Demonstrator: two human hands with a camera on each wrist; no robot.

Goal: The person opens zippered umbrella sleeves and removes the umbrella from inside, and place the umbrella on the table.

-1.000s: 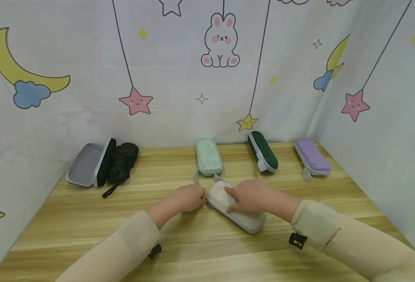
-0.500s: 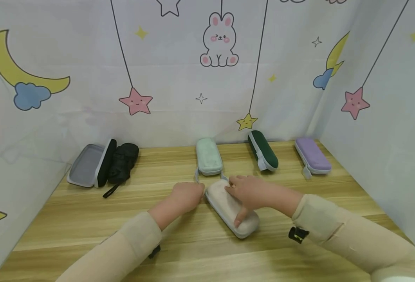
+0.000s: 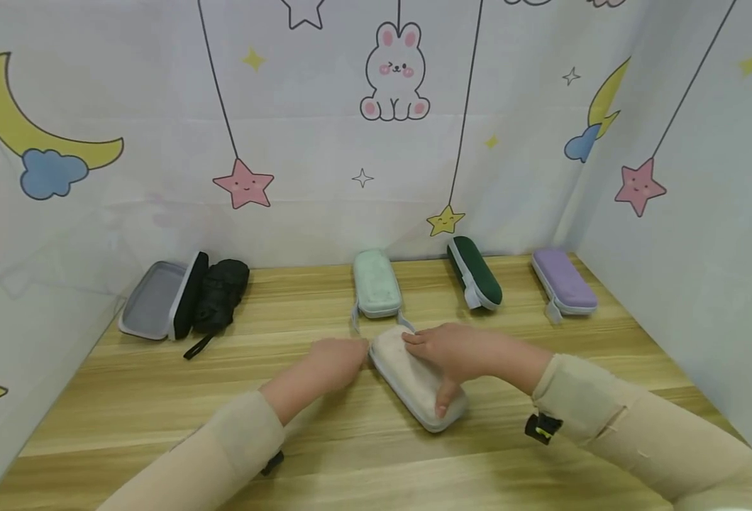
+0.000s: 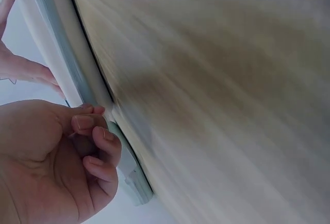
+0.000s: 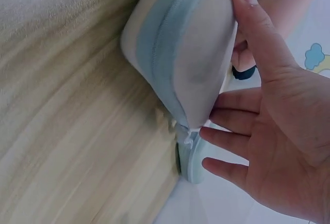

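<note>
A pale beige case (image 3: 408, 372) with a grey zipper band lies closed and slanted on the table, its looped strap toward the mint case (image 3: 377, 284). At its far left corner is my left hand (image 3: 334, 363), fingers curled; in the left wrist view the left hand's (image 4: 56, 157) thumb and index finger pinch at the zipper edge, the pull mostly hidden between them. My right hand (image 3: 462, 355) presses on the case's top, thumb near the close end. The right wrist view shows the right hand (image 5: 289, 115) with nearly straight, spread fingers against the case (image 5: 201, 53).
Along the back of the wooden table (image 3: 299, 298) lie a dark green case (image 3: 474, 273) and a purple case (image 3: 564, 280). At the back left are an open case with a grey inside (image 3: 152, 301) and a folded black umbrella (image 3: 220, 294). Printed cloth walls surround the table.
The beige case's near end has swung left and toward the front edge. My right thumb has shifted toward that end, and my left hand has moved slightly left.
</note>
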